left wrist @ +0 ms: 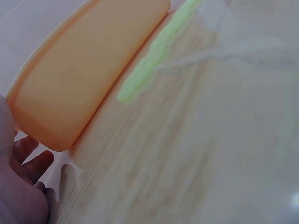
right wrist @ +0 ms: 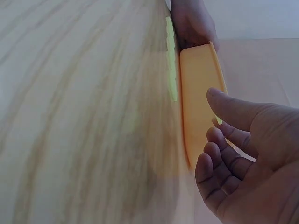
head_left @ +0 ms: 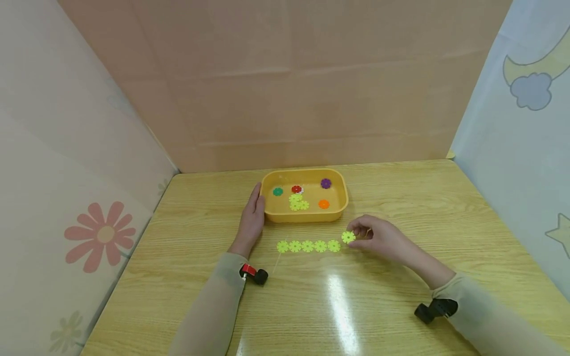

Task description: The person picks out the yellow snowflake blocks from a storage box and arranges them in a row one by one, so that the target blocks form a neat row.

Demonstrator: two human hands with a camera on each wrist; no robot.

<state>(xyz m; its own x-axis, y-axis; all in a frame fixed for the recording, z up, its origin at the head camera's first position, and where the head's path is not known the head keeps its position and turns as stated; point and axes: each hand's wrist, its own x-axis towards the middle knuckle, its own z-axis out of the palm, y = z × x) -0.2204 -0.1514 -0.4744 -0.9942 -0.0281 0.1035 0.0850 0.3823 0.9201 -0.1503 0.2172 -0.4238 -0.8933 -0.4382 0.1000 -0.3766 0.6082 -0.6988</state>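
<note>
My right hand (head_left: 378,238) pinches a yellow-green flower-shaped plastic disc (head_left: 349,237) between thumb and forefinger, just off the right end of a row of several matching discs (head_left: 308,246) on the table. In the right wrist view only an edge of the held disc (right wrist: 218,120) shows at the fingertips. My left hand (head_left: 253,217) lies along the left wall of a yellow plastic tray (head_left: 307,217), its fingers fairly straight against it. From the left wrist, the tray's side (left wrist: 88,70) and the row (left wrist: 149,60) appear, with part of the left hand (left wrist: 23,182) beside the tray's corner.
Inside the tray are more yellow-green discs (head_left: 296,201), plus a green disc (head_left: 278,191), a red one (head_left: 296,189) over a white one, a purple one (head_left: 326,183) and an orange one (head_left: 323,204). A thin pale string-like line (head_left: 276,263) trails from the row's left end.
</note>
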